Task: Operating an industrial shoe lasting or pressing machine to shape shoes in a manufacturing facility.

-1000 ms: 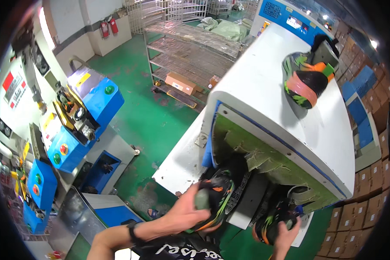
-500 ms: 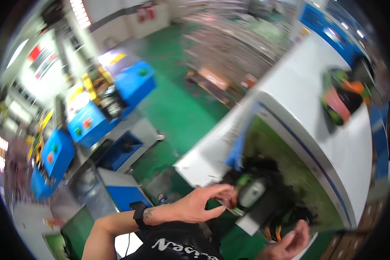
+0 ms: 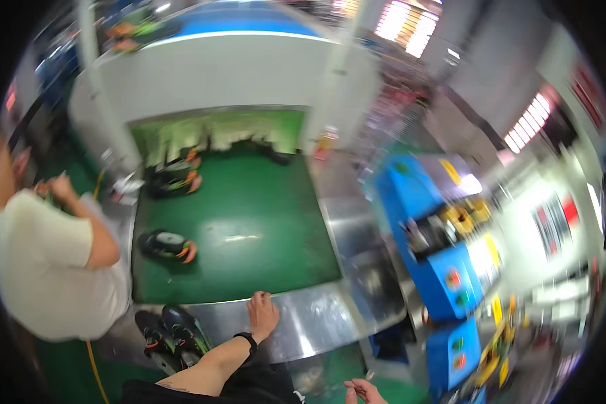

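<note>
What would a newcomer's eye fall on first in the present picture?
First, the broad green conveyor belt in the middle, with dark sport shoes on its left part. Next, the bright blue control boxes on the right. Nearer, the left hand is over the metal rim, where another shoe pair stands further left.

No text is showing legibly; a blurred red-and-grey sign [image 3: 552, 227] is standing on a white panel [image 3: 518, 198], frame right.

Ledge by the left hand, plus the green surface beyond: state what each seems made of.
Ledge: probably sheet metal, smooth and shiny, from its silvery look and bright reflections. Green surface: perhaps rubber or plastic, semi-glossy, given its even colour and soft highlight.
</note>
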Motion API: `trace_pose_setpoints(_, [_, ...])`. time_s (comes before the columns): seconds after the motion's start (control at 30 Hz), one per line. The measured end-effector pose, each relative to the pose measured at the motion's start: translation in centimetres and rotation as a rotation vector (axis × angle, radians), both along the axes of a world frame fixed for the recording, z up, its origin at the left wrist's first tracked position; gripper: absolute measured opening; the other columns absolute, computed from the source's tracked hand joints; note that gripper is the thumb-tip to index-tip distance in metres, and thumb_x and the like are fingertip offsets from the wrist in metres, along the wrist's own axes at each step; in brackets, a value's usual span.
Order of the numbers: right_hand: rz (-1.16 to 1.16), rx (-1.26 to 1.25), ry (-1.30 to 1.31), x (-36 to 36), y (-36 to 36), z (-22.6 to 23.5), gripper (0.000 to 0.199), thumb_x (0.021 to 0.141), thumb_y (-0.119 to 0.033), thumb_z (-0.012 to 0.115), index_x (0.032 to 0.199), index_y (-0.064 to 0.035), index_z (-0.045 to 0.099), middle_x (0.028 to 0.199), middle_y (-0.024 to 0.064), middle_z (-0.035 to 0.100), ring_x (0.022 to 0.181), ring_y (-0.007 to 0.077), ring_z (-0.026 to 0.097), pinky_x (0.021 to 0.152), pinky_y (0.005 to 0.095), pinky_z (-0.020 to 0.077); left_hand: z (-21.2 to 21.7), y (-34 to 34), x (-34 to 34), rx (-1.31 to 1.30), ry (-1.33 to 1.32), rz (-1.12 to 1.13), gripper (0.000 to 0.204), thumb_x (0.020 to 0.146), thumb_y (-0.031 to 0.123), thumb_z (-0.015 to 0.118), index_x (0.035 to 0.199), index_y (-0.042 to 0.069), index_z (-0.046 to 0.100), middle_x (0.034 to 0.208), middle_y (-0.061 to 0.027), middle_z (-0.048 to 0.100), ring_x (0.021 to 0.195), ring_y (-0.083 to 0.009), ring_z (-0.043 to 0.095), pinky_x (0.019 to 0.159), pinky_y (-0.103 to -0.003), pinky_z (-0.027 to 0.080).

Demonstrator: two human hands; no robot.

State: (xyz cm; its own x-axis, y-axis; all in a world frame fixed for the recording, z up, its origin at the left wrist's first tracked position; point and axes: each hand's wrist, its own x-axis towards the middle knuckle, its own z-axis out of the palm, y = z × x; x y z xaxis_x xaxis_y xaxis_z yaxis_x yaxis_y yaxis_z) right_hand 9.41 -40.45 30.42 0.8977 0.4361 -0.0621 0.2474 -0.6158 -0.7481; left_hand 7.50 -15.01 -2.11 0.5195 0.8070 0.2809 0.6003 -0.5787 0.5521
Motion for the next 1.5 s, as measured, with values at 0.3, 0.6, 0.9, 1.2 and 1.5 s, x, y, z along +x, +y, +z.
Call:
trace_pose_setpoints(0.3, [1.041, -0.209, 0.185, 11.9, 38.2, -13.8, 0.067, 0.079, -0.034, 0.074, 0.126, 0.006, 0.048, 0.123, 0.0258, 0.057, 0.116, 0.0331, 0.057, 0.096, 0.0395, 0.0467, -0.8, 8.8, -6.7, -0.124, 0.135, 0.602, 0.016, 0.078, 0.011, 0.056, 0.093, 0.006, 0.06, 0.095, -0.0115, 0.057, 0.092, -0.0302, 0.055, 0.081, -0.044, 0.039])
trace_pose_setpoints(0.6, [1.459, -0.449, -0.13, -8.1, 59.3, -23.9, 0.063, 0.071, -0.035, 0.077, 0.112, 0.0025, 0.047, 0.097, 0.0252, 0.064, 0.09, 0.0409, 0.065, 0.081, 0.046, 0.053, -1.6, 9.8, -6.8, -0.21, 0.223, 0.517, 0.014, 0.07, 0.013, 0.062, 0.083, 0.011, 0.059, 0.082, -0.0067, 0.059, 0.079, -0.0263, 0.057, 0.072, -0.04, 0.037])
trace_pose_setpoints(0.9, [1.129, -0.138, 0.523, 9.5, 47.5, -19.0, 0.059, 0.077, -0.039, 0.074, 0.116, 0.0019, 0.059, 0.106, 0.0184, 0.067, 0.096, 0.0281, 0.065, 0.088, 0.0373, 0.0493, 0.3, 10.2, -6.0, -0.08, 0.14, 0.602, 0.008, 0.069, 0.013, 0.065, 0.075, 0.009, 0.061, 0.081, -0.007, 0.059, 0.079, -0.0283, 0.057, 0.078, -0.041, 0.038])
trace_pose_setpoints(1.2, [0.264, 0.109, 0.585, 17.2, 12.8, -5.2, 0.05, 0.075, -0.03, 0.079, 0.108, 0.0044, 0.063, 0.099, 0.0114, 0.07, 0.088, 0.0174, 0.065, 0.083, 0.0323, 0.0516, 10.9, 7.3, 2.1, -1.273, -0.936, -0.191, 0.08, 0.087, 0.034, 0.064, 0.148, 0.006, 0.021, 0.138, -0.0143, 0.043, 0.127, -0.0233, 0.043, 0.108, -0.037, 0.031])
trace_pose_setpoints(1.5, [0.268, 0.597, 0.367, 15.1, -2.1, -1.5, 0.059, 0.083, -0.022, 0.072, 0.129, 0.0008, 0.044, 0.108, 0.0146, 0.062, 0.098, 0.0199, 0.059, 0.089, 0.0335, 0.0466, 24.6, -6.4, 11.9, -1.588, -0.827, -0.964, 0.079, 0.088, 0.053, 0.054, 0.145, 0.004, 0.03, 0.137, -0.0132, 0.047, 0.125, -0.0292, 0.048, 0.101, -0.045, 0.045])
